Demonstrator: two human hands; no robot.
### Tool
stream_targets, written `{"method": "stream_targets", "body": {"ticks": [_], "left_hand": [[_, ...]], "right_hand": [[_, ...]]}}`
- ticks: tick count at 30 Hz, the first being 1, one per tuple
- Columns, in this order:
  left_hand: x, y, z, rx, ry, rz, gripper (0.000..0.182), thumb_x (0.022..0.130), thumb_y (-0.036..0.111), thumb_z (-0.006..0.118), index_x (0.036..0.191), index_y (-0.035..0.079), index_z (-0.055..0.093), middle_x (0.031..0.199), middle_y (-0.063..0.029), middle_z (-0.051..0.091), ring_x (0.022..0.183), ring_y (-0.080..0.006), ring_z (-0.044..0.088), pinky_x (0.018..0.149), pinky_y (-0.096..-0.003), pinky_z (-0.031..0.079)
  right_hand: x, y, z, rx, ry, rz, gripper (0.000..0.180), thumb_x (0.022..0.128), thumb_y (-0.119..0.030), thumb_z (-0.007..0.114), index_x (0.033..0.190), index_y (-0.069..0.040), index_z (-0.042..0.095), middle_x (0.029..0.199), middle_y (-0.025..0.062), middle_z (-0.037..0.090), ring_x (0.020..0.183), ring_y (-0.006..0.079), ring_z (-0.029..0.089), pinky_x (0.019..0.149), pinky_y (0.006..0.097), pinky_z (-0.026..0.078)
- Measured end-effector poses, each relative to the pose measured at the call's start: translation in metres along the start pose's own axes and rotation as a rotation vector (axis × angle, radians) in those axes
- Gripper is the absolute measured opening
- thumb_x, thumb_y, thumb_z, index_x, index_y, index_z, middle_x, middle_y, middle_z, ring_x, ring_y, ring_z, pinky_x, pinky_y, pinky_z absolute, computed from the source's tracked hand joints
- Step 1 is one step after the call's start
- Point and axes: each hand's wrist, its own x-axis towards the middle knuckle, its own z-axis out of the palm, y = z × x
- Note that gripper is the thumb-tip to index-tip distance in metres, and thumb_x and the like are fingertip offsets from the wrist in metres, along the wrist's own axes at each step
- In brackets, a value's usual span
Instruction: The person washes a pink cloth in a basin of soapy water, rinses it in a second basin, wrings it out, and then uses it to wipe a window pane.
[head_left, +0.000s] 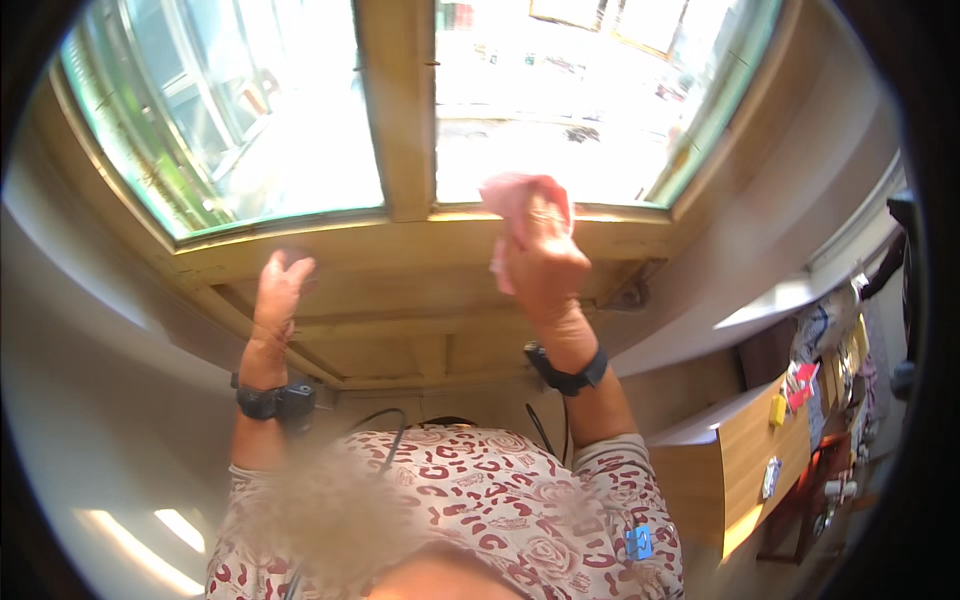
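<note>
In my right hand is a bunched pink cloth. It lies against the lower edge of the right glass pane, by the yellowish wooden frame. My left hand holds nothing, its thumb and fingers apart. It is raised in front of the lower left part of the wooden door, below the left glass pane; whether it touches the wood I cannot tell. An upright wooden bar divides the two panes. Dark bands with small devices circle both wrists.
At right, a wooden table carries a yellow block, a red item and a small packet. A metal fitting sits low on the door's right side. Black cables hang by my body. Pale walls flank the door.
</note>
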Motion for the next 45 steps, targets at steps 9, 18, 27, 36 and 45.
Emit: {"method": "stream_targets", "body": {"ticks": [9,18,27,36,45], "left_hand": [[-0.01,0.015,0.001,0.023,-0.076,-0.017,0.022,0.083,0.02,0.061,0.098,0.005,0.057,0.092,-0.0036,0.058,0.086,-0.0131,0.054,0.073,-0.0287,0.046],[-0.013,0.02,-0.01,0.007,-0.181,0.001,0.027,0.084,0.024,0.062,0.101,0.005,0.058,0.095,-0.0032,0.059,0.087,-0.0127,0.052,0.074,-0.0289,0.045],[-0.033,0.039,0.015,-0.76,-0.629,0.21,0.037,0.089,0.033,0.06,0.117,0.01,0.05,0.101,-0.0025,0.056,0.086,-0.0094,0.054,0.069,-0.0234,0.045],[-0.027,0.115,-0.011,-1.089,-0.186,0.369,0.024,0.093,0.035,0.047,0.097,0.011,0.043,0.08,0.0002,0.047,0.05,-0.006,0.038,0.04,-0.0221,0.028],[0.047,0.272,-0.016,0.049,0.687,1.64,0.022,0.079,0.02,0.06,0.095,0.009,0.05,0.103,-0.005,0.048,0.086,-0.018,0.047,0.065,-0.0334,0.038]], "right_hand": [[-0.011,-0.012,0.042,-0.092,0.034,-0.182,0.047,0.074,-0.017,0.062,0.12,-0.019,0.055,0.123,0.0088,0.052,0.064,0.0215,0.063,0.048,0.0314,0.051],[0.003,-0.034,0.028,0.107,0.043,-0.027,0.038,0.086,-0.022,0.062,0.119,-0.005,0.057,0.11,0.0177,0.063,0.085,0.0305,0.067,0.065,0.0349,0.055],[0.029,-0.159,0.01,0.885,-0.083,-0.258,0.047,0.076,-0.004,0.057,0.121,0.004,0.051,0.125,0.0189,0.052,0.107,0.0364,0.058,0.091,0.0386,0.048],[0.036,-0.141,0.021,0.693,-0.299,-0.442,0.069,0.075,-0.03,0.069,0.135,-0.013,0.039,0.139,0.018,0.038,0.125,0.0399,0.037,0.1,0.0509,0.033],[-0.014,-0.08,0.089,-0.174,-0.049,-0.371,0.06,0.081,-0.045,0.055,0.13,-0.015,0.042,0.141,0.0163,0.034,0.133,0.0393,0.026,0.108,0.0565,0.014]]}}
